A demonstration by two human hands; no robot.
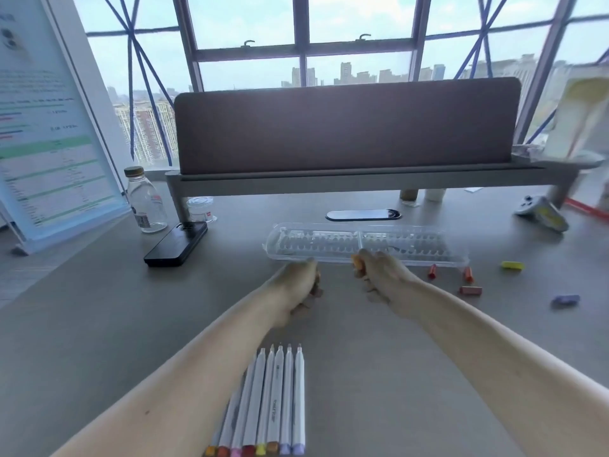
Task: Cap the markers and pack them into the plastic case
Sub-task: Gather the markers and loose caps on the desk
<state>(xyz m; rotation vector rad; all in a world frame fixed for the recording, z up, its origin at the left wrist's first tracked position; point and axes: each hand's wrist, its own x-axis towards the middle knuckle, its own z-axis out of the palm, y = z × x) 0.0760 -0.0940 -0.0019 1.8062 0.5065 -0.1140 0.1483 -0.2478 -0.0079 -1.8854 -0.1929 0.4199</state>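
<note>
Right fingers (pixel 366 260) clamp an orange cap (pixel 357 260); left fingers (pixel 309 270) curl, contents unclear. Pushed crooked, the cap may skitter beyond them.

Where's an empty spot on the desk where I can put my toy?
Biggest bare patch: left of the left forearm, between the phone and the desk's near edge. Another lies right of the right forearm, nearer than the purple cap. Crowded: loose caps by the plastic case's right end, and the markers between the arms.
</note>
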